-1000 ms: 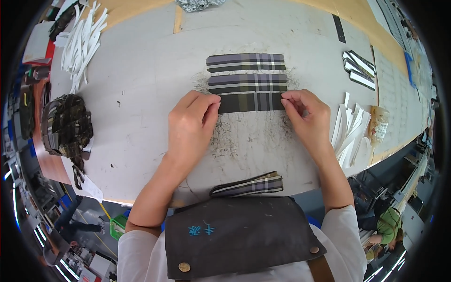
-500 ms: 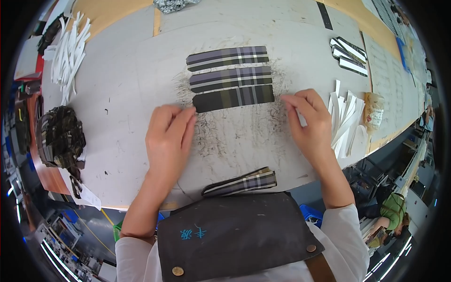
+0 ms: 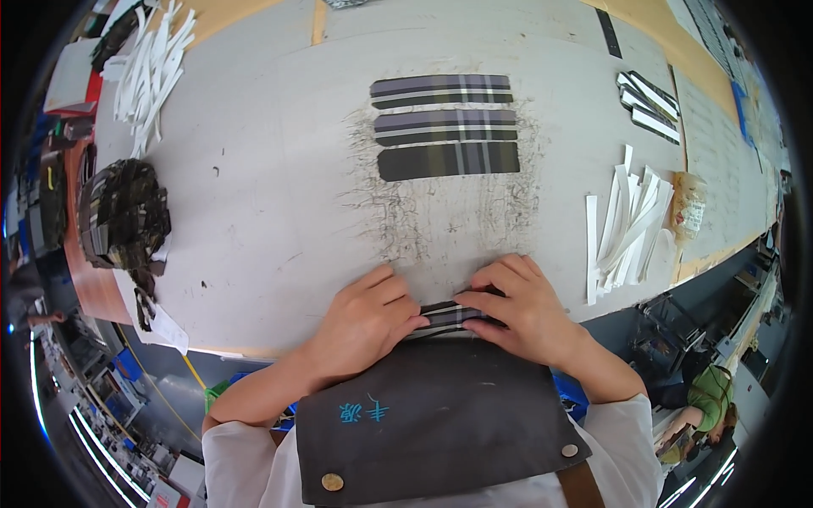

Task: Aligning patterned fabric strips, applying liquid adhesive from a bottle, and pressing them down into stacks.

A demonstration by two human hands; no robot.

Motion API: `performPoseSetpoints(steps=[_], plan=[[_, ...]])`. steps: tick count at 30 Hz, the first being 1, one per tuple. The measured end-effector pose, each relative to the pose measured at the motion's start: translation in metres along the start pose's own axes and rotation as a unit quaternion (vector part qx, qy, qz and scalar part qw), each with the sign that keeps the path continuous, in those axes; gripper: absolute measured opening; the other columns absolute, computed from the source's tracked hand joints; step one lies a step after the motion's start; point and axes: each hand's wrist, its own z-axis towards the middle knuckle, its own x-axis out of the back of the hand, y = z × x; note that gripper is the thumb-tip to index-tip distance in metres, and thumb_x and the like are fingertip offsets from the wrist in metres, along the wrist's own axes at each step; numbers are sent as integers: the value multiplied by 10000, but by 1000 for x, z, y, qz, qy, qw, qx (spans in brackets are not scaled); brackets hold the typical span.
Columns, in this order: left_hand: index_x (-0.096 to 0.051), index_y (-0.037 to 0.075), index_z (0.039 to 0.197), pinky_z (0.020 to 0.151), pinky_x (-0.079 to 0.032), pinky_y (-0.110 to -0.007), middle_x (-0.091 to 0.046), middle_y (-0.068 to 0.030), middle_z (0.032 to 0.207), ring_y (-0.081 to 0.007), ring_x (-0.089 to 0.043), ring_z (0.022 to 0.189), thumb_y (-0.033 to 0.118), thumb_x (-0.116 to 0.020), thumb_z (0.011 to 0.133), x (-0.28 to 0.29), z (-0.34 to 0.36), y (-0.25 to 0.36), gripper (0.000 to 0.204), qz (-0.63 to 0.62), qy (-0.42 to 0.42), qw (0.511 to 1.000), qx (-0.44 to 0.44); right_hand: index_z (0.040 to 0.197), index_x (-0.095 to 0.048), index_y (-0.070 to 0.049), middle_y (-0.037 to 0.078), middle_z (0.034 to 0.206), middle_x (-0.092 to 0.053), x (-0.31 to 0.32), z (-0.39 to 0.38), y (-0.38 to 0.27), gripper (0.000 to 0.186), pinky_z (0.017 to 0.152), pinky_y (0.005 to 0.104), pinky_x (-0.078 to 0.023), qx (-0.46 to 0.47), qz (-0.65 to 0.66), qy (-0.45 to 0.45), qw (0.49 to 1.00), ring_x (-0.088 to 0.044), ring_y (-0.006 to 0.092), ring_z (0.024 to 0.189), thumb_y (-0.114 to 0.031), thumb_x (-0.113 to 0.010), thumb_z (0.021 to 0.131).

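Close to the table's front edge, my left hand (image 3: 366, 315) pinches the left end of a small stack of dark plaid fabric strips (image 3: 442, 317). The fingers of my right hand (image 3: 523, 311) are closed on its right part. How many strips lie in the stack is hidden by my fingers. Farther off, three plaid pieces lie flat one above another: a top piece (image 3: 440, 90), a middle piece (image 3: 445, 127) and a darker bottom piece (image 3: 447, 161). Their left ends have cut corners. Loose threads lie around them.
White strips (image 3: 631, 224) lie in a pile at the right, beside a yellowish wrapped roll (image 3: 688, 206). Behind them are several plaid pieces with white strips (image 3: 650, 106). More white strips (image 3: 151, 80) and a dark plaid bundle (image 3: 125, 216) sit at the left. A person (image 3: 710, 398) is at far right.
Both hands have come back toward me from beside the flat pieces and taken hold of the plaid strips at the front edge. The view has shifted slightly. One white strip now lies apart from the right pile.
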Motion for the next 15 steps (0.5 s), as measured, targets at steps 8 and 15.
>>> performPoseSetpoints(steps=[8,15], plan=[[-657,22,870,592,-442,-310,-570,-71,749,-224,-528,677,30,-734,740,6,4,-3,151,-46,93,995,13,932,-665,-40,84,894,-604,6,-2,6,232,658,317,-474,-56,122,82,988,-582,236,781,-7,-739,714],[-645,32,920,501,-424,-292,-624,-106,787,-189,-527,562,-12,-662,808,12,39,-13,121,-101,223,959,144,924,-663,-16,57,793,-655,24,30,30,134,564,210,-423,-223,183,204,935,-544,73,624,9,-691,796]])
